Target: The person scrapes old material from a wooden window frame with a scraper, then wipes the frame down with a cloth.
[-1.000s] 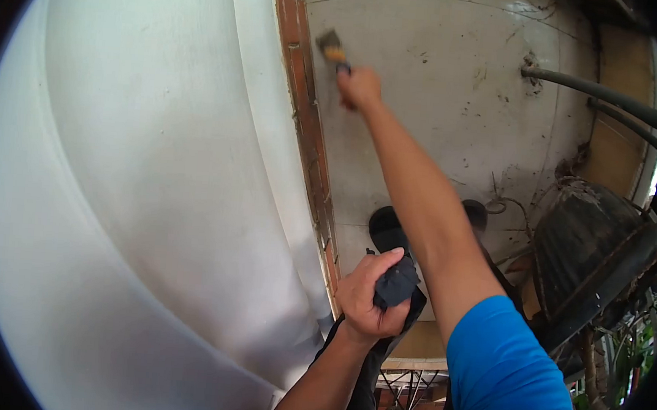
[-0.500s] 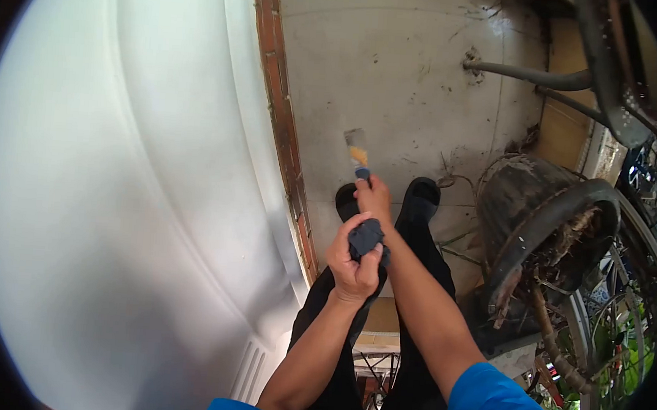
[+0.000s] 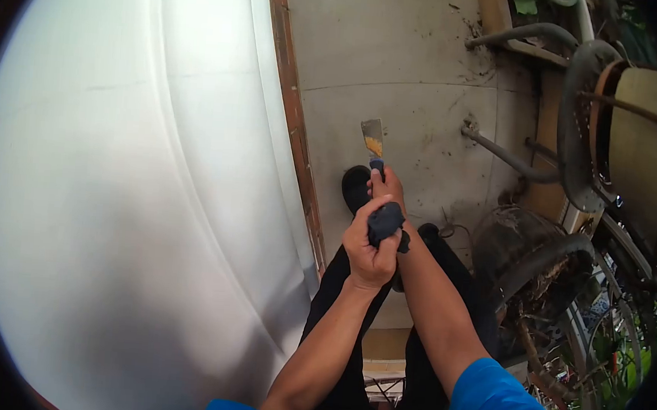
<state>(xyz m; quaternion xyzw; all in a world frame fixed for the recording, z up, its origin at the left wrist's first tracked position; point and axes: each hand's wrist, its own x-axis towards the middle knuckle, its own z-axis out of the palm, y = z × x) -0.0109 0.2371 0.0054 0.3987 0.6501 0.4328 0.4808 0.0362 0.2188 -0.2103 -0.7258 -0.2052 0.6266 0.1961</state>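
Note:
My right hand (image 3: pixel 391 185) is closed round the dark handle of a putty knife (image 3: pixel 373 138). Its flat metal blade, with a yellow patch near the handle, points away from me above the floor. Closer to my body, my left hand (image 3: pixel 367 247) grips a crumpled dark grey cloth (image 3: pixel 385 223). The cloth bulges out between thumb and fingers, in front of my right wrist. Below the hands are my legs in black trousers and a black shoe (image 3: pixel 355 189).
A large white panel (image 3: pixel 152 215) fills the left side, edged by a reddish-brown strip (image 3: pixel 293 111). Pale floor tiles (image 3: pixel 400 58) carry dirt specks. To the right stand a dark plant pot (image 3: pixel 505 233) with dry roots, curved metal legs (image 3: pixel 511 154) and green plants (image 3: pixel 633 363).
My view has shifted forward, showing more floor and metal legs ahead. One foot has stepped back relative to the other. Both hands keep hold of the putty knife and cloth.

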